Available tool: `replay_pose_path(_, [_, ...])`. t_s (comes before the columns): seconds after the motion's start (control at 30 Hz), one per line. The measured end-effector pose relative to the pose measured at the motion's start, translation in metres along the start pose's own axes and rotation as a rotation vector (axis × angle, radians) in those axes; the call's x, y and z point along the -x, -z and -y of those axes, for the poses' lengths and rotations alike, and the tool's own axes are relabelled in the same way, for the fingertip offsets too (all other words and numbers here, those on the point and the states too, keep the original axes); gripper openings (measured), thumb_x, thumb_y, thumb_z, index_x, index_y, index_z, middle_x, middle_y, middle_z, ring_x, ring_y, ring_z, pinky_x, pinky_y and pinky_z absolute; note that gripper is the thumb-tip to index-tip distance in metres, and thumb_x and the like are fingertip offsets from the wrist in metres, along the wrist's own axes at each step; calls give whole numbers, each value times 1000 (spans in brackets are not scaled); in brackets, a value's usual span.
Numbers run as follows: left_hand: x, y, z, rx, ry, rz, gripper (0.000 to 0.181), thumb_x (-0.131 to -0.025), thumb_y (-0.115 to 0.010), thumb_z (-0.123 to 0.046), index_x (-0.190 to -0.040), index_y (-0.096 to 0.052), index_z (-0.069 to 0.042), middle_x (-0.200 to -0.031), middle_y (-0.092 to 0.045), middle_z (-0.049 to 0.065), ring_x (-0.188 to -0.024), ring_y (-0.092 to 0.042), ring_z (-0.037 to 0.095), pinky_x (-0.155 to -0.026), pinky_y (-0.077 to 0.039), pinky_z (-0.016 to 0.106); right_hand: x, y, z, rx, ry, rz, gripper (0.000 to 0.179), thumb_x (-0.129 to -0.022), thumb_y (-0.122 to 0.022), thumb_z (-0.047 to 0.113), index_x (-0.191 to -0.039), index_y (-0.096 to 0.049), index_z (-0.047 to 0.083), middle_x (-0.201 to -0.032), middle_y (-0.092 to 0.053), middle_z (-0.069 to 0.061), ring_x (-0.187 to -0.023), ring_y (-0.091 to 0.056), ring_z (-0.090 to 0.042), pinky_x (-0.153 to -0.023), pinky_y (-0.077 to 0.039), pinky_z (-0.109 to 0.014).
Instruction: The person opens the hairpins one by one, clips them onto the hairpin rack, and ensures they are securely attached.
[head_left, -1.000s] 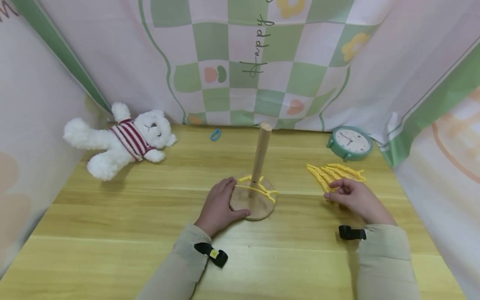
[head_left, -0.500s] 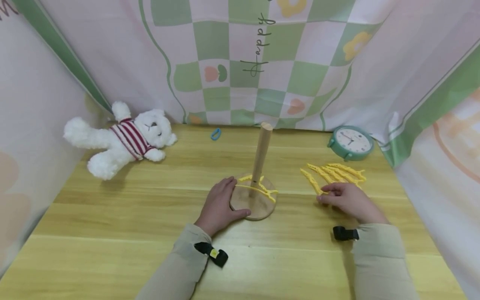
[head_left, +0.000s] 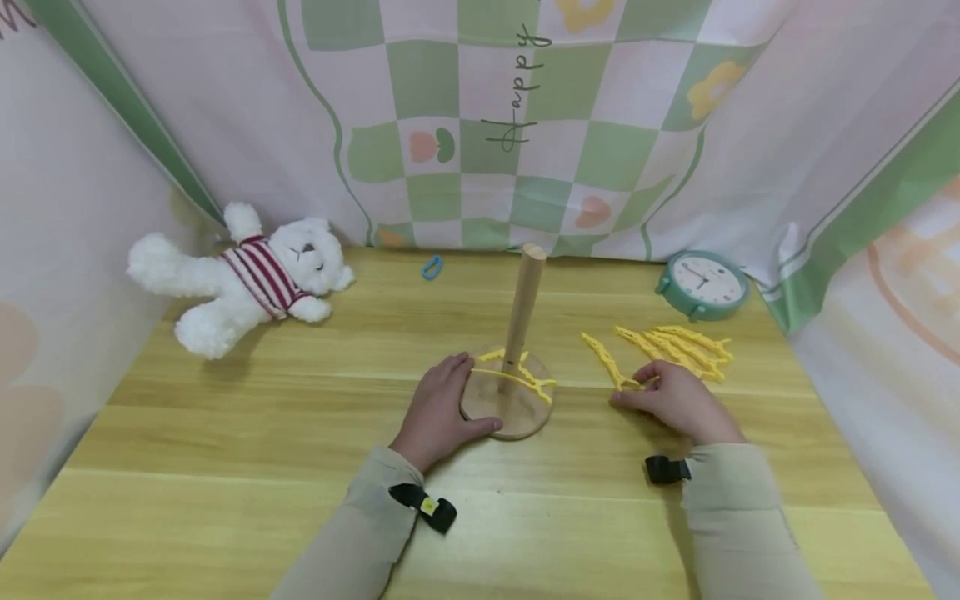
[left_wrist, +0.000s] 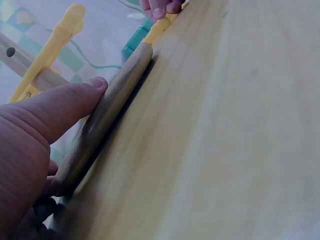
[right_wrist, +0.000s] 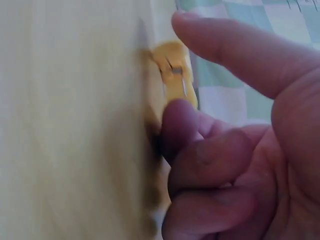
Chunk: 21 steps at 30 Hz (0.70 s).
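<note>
A wooden stand point(head_left: 522, 308) has an upright rod on a round base point(head_left: 506, 417); yellow plastic pieces point(head_left: 517, 379) lie across the base near the rod. My left hand point(head_left: 438, 412) grips the base's left rim, the thumb along its near edge in the left wrist view. To the right, my right hand point(head_left: 678, 400) holds the near, forked end of a thin yellow notched plastic strip point(head_left: 602, 357), which lies on the table. In the right wrist view, curled fingers point(right_wrist: 210, 160) are against that strip, while the thumb stands apart from it.
Several similar yellow strips point(head_left: 675, 346) lie in a fan beyond my right hand. A green alarm clock point(head_left: 705, 283) is at the back right, a small blue ring-shaped piece point(head_left: 432, 267) at the back. On the left lies a white teddy bear point(head_left: 262, 275). Printed curtains enclose the table.
My right hand has moved left, drawing one yellow strip away from the fanned group toward the stand. My left hand and the stand have stayed in place.
</note>
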<state>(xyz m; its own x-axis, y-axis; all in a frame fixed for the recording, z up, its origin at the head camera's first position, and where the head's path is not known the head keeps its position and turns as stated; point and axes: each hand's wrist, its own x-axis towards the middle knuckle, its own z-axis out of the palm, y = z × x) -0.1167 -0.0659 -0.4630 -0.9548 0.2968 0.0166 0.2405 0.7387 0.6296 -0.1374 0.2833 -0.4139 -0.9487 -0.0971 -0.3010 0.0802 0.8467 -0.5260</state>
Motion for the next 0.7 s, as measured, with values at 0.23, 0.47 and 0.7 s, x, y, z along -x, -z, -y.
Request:
replay_pose_path(0.23, [0,1,-1,1,-1,1,100,-80,-79,-56,-154,-37,-4,-162,-32,10,-149,-26,29,-123,-20,46,-1,-4,5,33,-35,-27,67,-81,-78,53,-112,-60,-4,-102,-67,-18,-89,-62,-29,-75,-50,-45])
replay_pose_path(0.47, [1,2,-2,5,-6,-4,100,-80,-79,-56,-154,-37,-4,-161,-33,10,-149,-27,30,-123,-20,46,1,0,8,-56,36,-171,45,-87,-76,32,-115,-64,-2,-97,-65,-12,-84,-59,-24,-72,-49,-34])
replay_pose_path(0.7, [1,1,-2,12,-5,-4,100,-79,-80,-56,-154,-38,-4,-161,-33,10,-149,-27,30,-122,-20,47,7,3,14,-143,225,-366,38,-90,-77,28,-119,-71,5,-107,-69,-13,-90,-64,-23,-70,-50,-19])
